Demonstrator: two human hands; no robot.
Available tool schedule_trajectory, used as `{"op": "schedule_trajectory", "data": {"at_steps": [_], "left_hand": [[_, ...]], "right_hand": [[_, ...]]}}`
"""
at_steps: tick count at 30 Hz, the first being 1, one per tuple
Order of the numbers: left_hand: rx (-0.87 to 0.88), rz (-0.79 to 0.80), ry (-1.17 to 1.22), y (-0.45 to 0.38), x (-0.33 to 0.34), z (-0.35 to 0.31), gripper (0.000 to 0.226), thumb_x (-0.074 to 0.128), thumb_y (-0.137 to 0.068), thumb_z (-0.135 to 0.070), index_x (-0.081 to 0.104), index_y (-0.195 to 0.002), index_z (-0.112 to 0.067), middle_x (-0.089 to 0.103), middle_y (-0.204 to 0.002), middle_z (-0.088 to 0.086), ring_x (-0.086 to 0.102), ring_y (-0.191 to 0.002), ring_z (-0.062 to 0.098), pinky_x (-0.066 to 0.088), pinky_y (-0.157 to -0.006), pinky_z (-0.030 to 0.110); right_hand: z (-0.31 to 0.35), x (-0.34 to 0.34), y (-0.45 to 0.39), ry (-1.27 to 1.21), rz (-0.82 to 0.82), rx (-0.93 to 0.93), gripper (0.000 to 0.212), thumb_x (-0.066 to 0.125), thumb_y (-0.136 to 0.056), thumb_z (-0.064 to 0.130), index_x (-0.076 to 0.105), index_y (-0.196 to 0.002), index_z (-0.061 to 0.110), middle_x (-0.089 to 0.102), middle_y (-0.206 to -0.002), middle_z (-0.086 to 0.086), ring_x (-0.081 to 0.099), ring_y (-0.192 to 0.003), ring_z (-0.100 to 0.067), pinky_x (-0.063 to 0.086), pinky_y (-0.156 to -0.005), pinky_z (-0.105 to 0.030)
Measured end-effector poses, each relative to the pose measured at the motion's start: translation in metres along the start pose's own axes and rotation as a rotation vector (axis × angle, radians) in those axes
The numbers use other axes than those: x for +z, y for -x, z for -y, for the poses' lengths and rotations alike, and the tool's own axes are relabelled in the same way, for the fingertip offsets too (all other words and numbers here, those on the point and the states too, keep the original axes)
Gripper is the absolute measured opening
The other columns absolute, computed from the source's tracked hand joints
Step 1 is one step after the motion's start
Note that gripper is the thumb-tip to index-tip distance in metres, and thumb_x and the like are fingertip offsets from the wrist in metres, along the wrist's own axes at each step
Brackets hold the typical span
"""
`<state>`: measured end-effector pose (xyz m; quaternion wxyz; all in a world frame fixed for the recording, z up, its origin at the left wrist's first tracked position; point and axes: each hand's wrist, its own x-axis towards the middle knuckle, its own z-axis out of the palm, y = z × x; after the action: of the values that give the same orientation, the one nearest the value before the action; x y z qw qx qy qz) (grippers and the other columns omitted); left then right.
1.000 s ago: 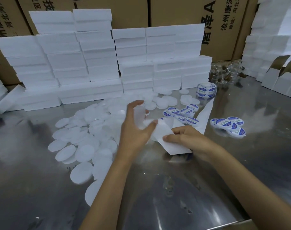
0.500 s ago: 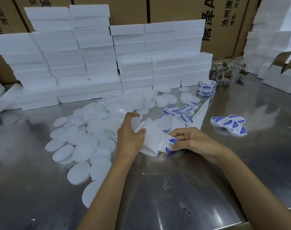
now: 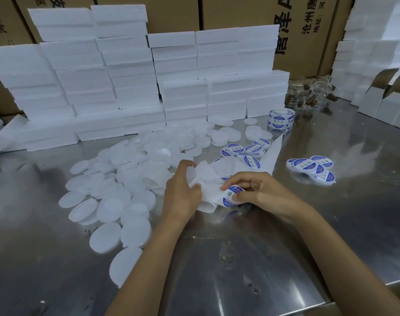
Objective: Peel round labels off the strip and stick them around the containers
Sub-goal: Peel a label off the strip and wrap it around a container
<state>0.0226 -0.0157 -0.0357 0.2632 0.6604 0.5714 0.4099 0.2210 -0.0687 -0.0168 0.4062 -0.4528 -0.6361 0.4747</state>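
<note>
My left hand grips a round translucent white container together with the loose end of the white backing strip. My right hand pinches a round blue-and-white label at the strip's near end. The strip runs back and to the right across the steel table to a label roll. Several unlabelled white containers lie scattered to the left. Labelled containers lie behind the strip and in a small pile on the right.
Stacks of white foam blocks line the back, with brown cartons behind them. Clear containers holding brown items sit at the back right. Open white boxes stand at the right edge. The table's front edge runs at the lower right.
My left hand came down and closed on the container and strip. My right hand pulled the strip along, bringing a blue label into view, and now pinches it.
</note>
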Motion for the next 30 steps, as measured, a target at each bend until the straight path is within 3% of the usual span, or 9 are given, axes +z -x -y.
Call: {"op": "schedule_trajectory", "data": {"at_steps": [5,7,10,14,16,20,24,28,30], "left_hand": [[-0.02,0.008,-0.006,0.0,-0.001,0.001,0.049,0.052,-0.085,-0.001,0.051,-0.124,-0.03,0.056,-0.11,-0.005,0.049,-0.093,0.019,0.038,-0.069,0.023],[-0.007,0.004,-0.008,0.0,-0.002,0.002,0.049,0.051,-0.084,0.0,0.052,-0.123,-0.029,0.058,-0.11,-0.004,0.05,-0.091,0.019,0.038,-0.063,0.016],[0.002,0.007,-0.017,0.0,-0.004,0.001,0.049,0.052,-0.084,0.0,0.051,-0.123,-0.028,0.056,-0.108,-0.006,0.048,-0.085,0.013,0.038,-0.061,0.001],[-0.003,-0.009,-0.026,0.002,-0.006,-0.001,0.05,0.048,-0.084,0.002,0.051,-0.124,-0.028,0.053,-0.1,-0.007,0.047,-0.078,0.0,0.037,-0.06,0.001],[-0.001,-0.017,-0.05,0.003,-0.008,-0.002,0.054,0.046,-0.084,0.004,0.051,-0.127,-0.029,0.052,-0.098,-0.008,0.049,-0.077,0.005,0.038,-0.057,0.008],[-0.008,-0.015,-0.056,0.002,-0.015,-0.001,0.059,0.053,-0.084,0.003,0.045,-0.134,-0.026,0.053,-0.111,-0.004,0.052,-0.093,0.019,0.04,-0.073,0.027],[0.006,-0.073,0.117,0.0,-0.02,-0.01,0.069,0.078,-0.083,-0.019,0.039,-0.139,-0.029,0.055,-0.127,-0.001,0.056,-0.109,0.018,0.038,-0.085,0.025],[0.067,-0.195,0.305,0.004,-0.025,-0.024,0.065,0.077,-0.086,-0.023,0.037,-0.134,-0.041,0.054,-0.134,-0.003,0.057,-0.114,0.012,0.042,-0.086,0.021],[0.117,-0.23,0.347,0.006,-0.028,-0.031,0.063,0.076,-0.087,-0.021,0.037,-0.13,-0.046,0.056,-0.128,-0.007,0.058,-0.108,0.006,0.043,-0.085,0.018]], "right_hand": [[0.0,0.0,0.002,-0.013,-0.034,-0.039,0.017,0.066,-0.084,-0.007,0.072,-0.084,0.009,0.071,-0.09,-0.002,0.065,-0.082,-0.014,0.05,-0.075,-0.018],[-0.001,-0.002,0.002,0.008,-0.075,-0.047,0.018,0.07,-0.081,-0.005,0.071,-0.079,0.012,0.069,-0.098,-0.006,0.064,-0.094,-0.023,0.05,-0.079,-0.018],[-0.001,-0.005,0.001,-0.072,-0.144,-0.054,0.021,0.073,-0.077,-0.005,0.069,-0.075,0.016,0.067,-0.113,-0.002,0.062,-0.113,-0.016,0.051,-0.089,-0.023],[0.0,-0.013,0.003,-0.255,-0.195,-0.081,0.019,0.067,-0.072,-0.003,0.064,-0.073,0.015,0.069,-0.108,-0.003,0.064,-0.102,-0.009,0.05,-0.083,-0.02],[0.0,-0.017,0.003,-0.347,-0.238,-0.093,0.017,0.063,-0.07,-0.002,0.06,-0.073,0.015,0.068,-0.103,-0.005,0.063,-0.096,-0.012,0.046,-0.083,-0.022],[0.0,-0.026,0.001,-0.441,-0.329,-0.115,0.029,0.049,-0.085,-0.013,0.056,-0.079,0.015,0.068,-0.094,-0.003,0.062,-0.093,-0.015,0.041,-0.086,-0.029],[0.002,-0.027,0.0,-0.508,-0.34,-0.121,0.032,0.051,-0.087,-0.01,0.063,-0.089,0.019,0.062,-0.093,-0.006,0.056,-0.084,-0.019,0.044,-0.082,-0.032],[0.003,-0.02,-0.003,-0.486,-0.372,-0.089,0.029,0.053,-0.088,-0.008,0.061,-0.1,0.017,0.059,-0.074,0.001,0.055,-0.07,-0.013,0.045,-0.073,-0.029],[0.003,-0.016,-0.005,-0.51,-0.396,-0.064,0.028,0.054,-0.088,-0.008,0.062,-0.099,0.017,0.056,-0.075,-0.003,0.052,-0.071,-0.015,0.044,-0.071,-0.03]]}}
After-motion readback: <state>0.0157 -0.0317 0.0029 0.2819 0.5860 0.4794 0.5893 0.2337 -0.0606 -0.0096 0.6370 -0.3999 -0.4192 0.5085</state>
